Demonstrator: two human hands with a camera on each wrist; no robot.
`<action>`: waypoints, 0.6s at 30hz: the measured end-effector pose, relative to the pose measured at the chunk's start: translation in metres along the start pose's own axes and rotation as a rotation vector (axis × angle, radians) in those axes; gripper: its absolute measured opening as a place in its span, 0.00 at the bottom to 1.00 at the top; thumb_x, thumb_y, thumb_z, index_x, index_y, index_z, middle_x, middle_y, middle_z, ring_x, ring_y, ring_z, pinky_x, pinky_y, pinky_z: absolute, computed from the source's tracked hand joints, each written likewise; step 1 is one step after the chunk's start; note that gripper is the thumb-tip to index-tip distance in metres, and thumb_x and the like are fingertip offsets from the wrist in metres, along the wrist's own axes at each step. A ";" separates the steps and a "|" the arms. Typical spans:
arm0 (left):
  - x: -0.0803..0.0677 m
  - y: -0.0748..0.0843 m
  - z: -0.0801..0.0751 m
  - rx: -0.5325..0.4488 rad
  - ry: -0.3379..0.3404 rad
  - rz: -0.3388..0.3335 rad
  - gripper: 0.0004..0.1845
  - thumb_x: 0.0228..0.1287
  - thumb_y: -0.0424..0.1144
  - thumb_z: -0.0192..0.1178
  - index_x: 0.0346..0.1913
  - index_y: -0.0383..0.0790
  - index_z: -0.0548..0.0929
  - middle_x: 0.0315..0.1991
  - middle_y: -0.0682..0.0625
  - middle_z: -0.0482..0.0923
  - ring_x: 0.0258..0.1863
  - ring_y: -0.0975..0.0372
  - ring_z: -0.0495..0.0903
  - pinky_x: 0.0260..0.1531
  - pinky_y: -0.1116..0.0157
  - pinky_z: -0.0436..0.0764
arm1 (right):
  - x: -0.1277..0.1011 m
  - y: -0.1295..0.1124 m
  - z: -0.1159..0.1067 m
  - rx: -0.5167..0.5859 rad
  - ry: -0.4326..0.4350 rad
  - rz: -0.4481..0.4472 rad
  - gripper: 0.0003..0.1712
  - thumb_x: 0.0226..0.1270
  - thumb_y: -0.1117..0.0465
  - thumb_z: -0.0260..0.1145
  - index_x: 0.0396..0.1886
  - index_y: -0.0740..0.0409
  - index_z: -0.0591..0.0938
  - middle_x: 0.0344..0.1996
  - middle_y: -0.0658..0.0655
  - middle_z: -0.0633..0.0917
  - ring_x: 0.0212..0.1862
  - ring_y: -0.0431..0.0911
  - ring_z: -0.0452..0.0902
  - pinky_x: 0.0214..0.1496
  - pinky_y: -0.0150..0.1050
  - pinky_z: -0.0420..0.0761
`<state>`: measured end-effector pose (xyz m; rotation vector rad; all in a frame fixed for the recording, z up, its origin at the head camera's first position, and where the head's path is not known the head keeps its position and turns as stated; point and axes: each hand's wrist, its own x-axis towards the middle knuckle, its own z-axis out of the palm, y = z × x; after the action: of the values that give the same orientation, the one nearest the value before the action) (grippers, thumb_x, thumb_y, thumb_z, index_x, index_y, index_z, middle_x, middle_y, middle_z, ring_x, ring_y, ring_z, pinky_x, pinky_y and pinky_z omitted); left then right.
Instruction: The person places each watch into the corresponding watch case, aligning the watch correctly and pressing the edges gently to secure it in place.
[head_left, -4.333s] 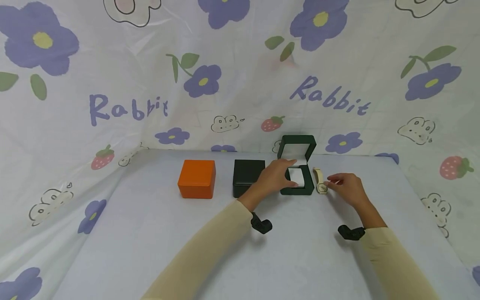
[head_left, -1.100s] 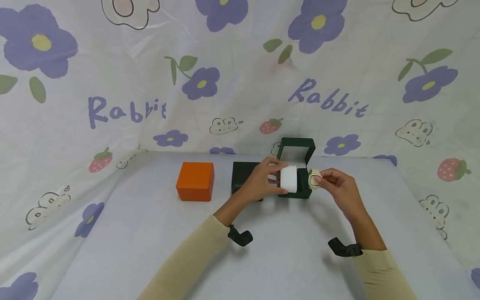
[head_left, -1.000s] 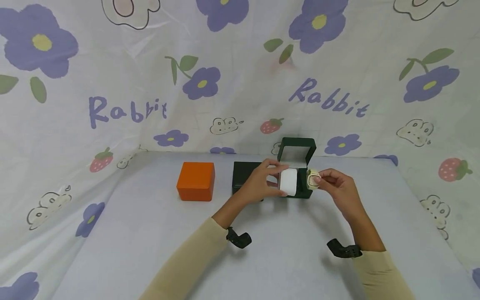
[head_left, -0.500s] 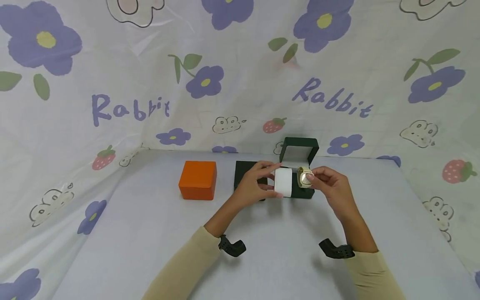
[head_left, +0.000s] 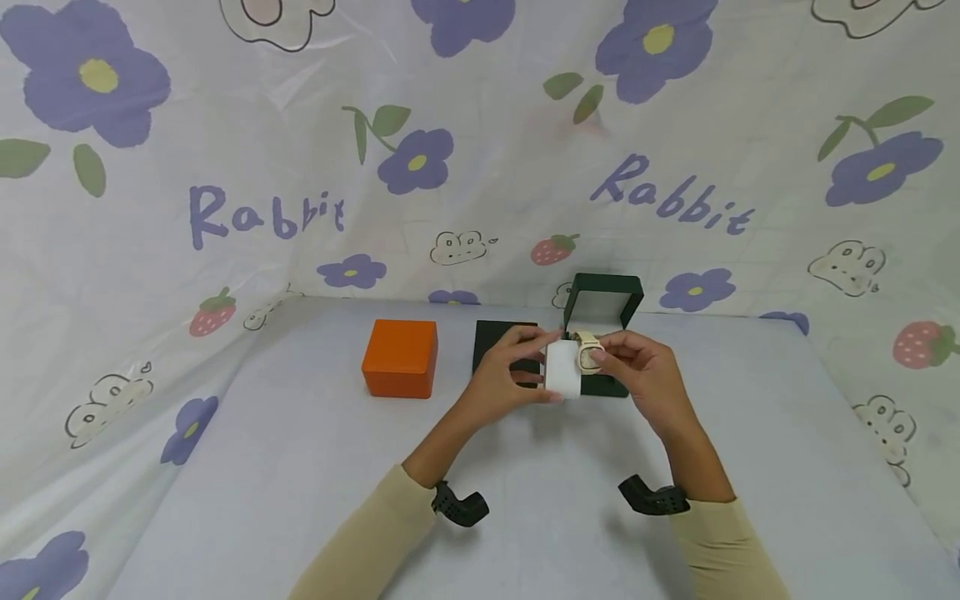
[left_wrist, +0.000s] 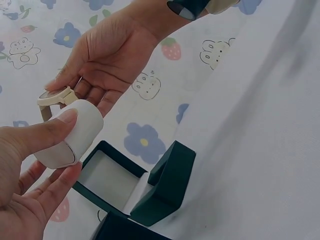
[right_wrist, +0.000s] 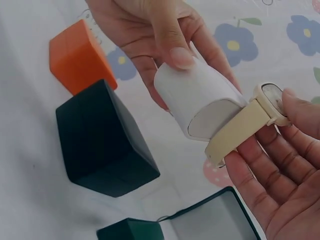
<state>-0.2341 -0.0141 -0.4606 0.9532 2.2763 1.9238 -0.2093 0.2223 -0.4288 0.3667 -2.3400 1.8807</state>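
My left hand [head_left: 497, 382] grips a white watch cushion [head_left: 562, 369] between thumb and fingers, above the table in front of an open green watch box [head_left: 603, 307]. A cream wristwatch [head_left: 588, 353] is pinched by the right hand [head_left: 651, 375], thumb at its face. In the right wrist view, the looped cream strap [right_wrist: 237, 131] meets the flat end of the cushion [right_wrist: 200, 97]; whether it goes over that end is unclear. The green box [left_wrist: 172, 185] stands with its lid raised, its base partly hidden by my right hand in the head view.
A closed orange box [head_left: 399, 358] stands on the white table [head_left: 300, 467] at the left. Between it and the green box is a closed dark box [head_left: 491, 335], partly covered by the left hand. A flower-printed cloth [head_left: 480, 167] hangs behind.
At first the cushion sat in the green box and the watch lay on the table. Both were lifted; the cushion moved left out of the box, and the watch followed left, up to the cushion.
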 end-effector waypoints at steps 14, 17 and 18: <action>-0.009 -0.002 -0.003 -0.020 0.054 0.057 0.43 0.48 0.30 0.80 0.70 0.42 0.76 0.67 0.48 0.66 0.55 0.56 0.77 0.51 0.56 0.86 | 0.000 -0.001 0.012 -0.027 -0.045 0.039 0.15 0.70 0.59 0.70 0.48 0.67 0.85 0.42 0.58 0.88 0.39 0.45 0.85 0.45 0.35 0.87; -0.009 0.000 -0.004 -0.033 0.077 0.056 0.41 0.47 0.30 0.80 0.69 0.41 0.77 0.67 0.48 0.66 0.55 0.56 0.77 0.51 0.61 0.86 | 0.000 -0.003 0.015 -0.016 -0.035 0.036 0.16 0.70 0.59 0.70 0.49 0.68 0.85 0.42 0.58 0.88 0.36 0.46 0.85 0.42 0.37 0.88; -0.009 0.000 -0.004 -0.034 0.086 0.055 0.41 0.47 0.29 0.80 0.69 0.41 0.78 0.67 0.48 0.66 0.55 0.55 0.77 0.51 0.62 0.86 | 0.000 -0.003 0.016 -0.011 -0.030 0.036 0.16 0.70 0.59 0.70 0.49 0.68 0.85 0.41 0.57 0.88 0.35 0.46 0.84 0.41 0.38 0.89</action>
<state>-0.2281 -0.0220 -0.4630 0.9569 2.2777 2.0577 -0.2075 0.2059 -0.4292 0.3561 -2.3912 1.8898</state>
